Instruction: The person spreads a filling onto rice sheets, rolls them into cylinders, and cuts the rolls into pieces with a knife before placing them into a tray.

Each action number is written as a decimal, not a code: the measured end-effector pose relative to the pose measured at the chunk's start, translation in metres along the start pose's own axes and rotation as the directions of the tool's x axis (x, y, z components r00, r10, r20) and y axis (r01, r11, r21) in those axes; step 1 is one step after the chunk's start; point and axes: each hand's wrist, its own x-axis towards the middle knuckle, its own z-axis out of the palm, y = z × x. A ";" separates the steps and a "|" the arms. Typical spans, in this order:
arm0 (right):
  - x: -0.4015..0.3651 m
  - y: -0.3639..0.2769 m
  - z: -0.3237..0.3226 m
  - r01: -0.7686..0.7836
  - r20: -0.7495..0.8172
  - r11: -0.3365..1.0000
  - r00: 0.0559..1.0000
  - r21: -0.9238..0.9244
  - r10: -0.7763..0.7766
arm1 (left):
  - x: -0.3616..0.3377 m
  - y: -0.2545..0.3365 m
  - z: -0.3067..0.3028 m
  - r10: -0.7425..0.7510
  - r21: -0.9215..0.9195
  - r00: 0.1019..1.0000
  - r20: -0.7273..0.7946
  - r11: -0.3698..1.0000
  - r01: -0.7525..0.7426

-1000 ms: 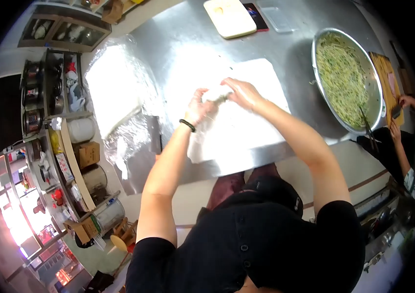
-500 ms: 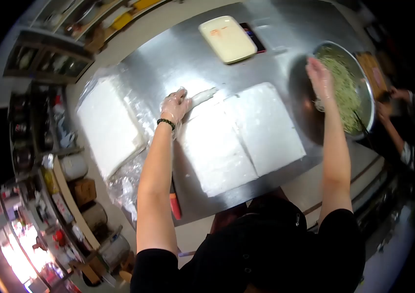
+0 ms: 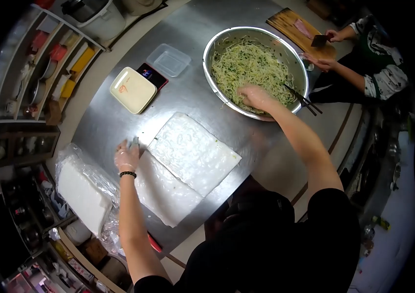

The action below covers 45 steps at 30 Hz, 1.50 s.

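The gloved left hand [image 3: 127, 157] lies flat, fingers loosely together, on the near-left corner of the thin white wrapper sheets [image 3: 188, 156] at the middle of the steel tabletop [image 3: 192, 95], seemingly pinning them. The right hand [image 3: 255, 96] digs into pale green shredded noodles [image 3: 251, 63] in the round steel bowl [image 3: 215, 44] by the far edge. Its fingers are buried, so I cannot tell their grip.

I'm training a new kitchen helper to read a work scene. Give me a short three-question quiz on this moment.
1. True or false: the right hand is inside the metal bowl of noodles.
2. Which lies nearest the left hand? A cream tray; B white sheet; C cutting board.
3. What utensil rests across the bowl's rim?
Key: 1 true; 2 B; 3 chopsticks.
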 end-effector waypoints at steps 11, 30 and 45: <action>-0.007 0.033 -0.028 0.185 0.111 0.980 0.975 0.074 -0.193 | -0.040 0.326 0.017 -0.032 -0.847 0.983 0.183 0.503 0.174; 0.039 -0.164 0.030 0.363 0.165 0.666 0.790 0.652 -0.591 | -0.161 0.073 0.060 -0.476 -0.688 0.878 0.040 0.624 0.370; -0.002 -0.203 0.052 0.577 0.728 0.805 0.491 0.139 -0.478 | -0.133 0.126 0.056 0.431 -0.178 0.895 0.119 0.896 -0.408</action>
